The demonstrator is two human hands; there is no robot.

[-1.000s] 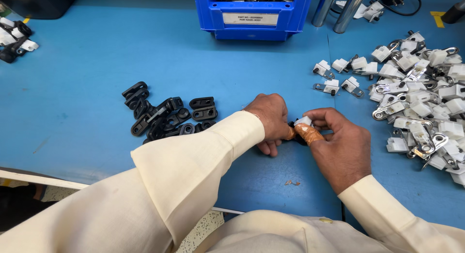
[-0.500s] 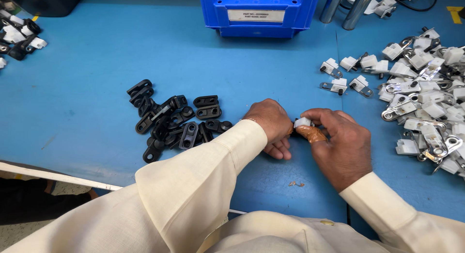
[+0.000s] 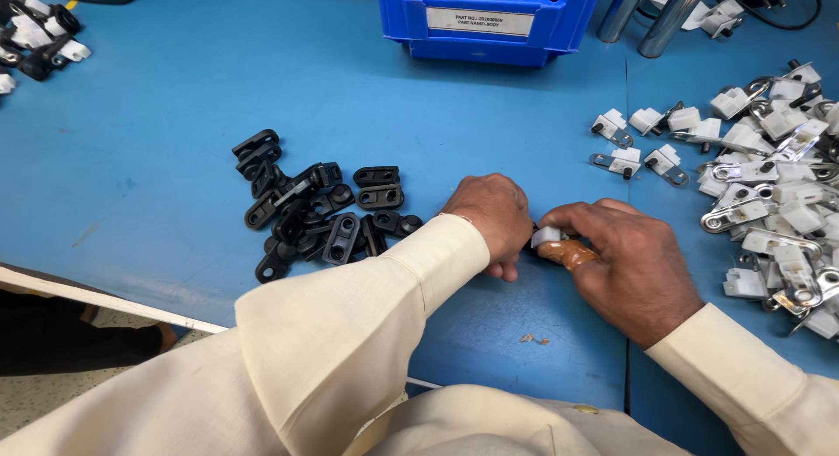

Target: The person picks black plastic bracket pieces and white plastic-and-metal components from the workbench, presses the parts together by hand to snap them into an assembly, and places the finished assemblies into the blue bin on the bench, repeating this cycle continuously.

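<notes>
My left hand [image 3: 489, 218] and my right hand [image 3: 625, 264] meet low on the blue table [image 3: 157, 176], both pinched on one small white plastic part [image 3: 546, 237] between them. A dark piece under my left fingers is mostly hidden. A tan wrap covers my right thumb. Left of my left hand lies a heap of black plastic clips [image 3: 310, 213]. To the right of my right hand spreads a pile of white parts with metal clips [image 3: 769, 194].
A blue plastic bin [image 3: 489, 24] with a white label stands at the back centre. Two metal tubes [image 3: 651, 15] rise beside it. More black and white parts [image 3: 35, 41] lie at the far left corner. The table's near edge [image 3: 105, 300] runs along the lower left.
The view has shifted slightly, so the table's things sit lower and further right in frame. Both hands stay together on the white part with little movement.
</notes>
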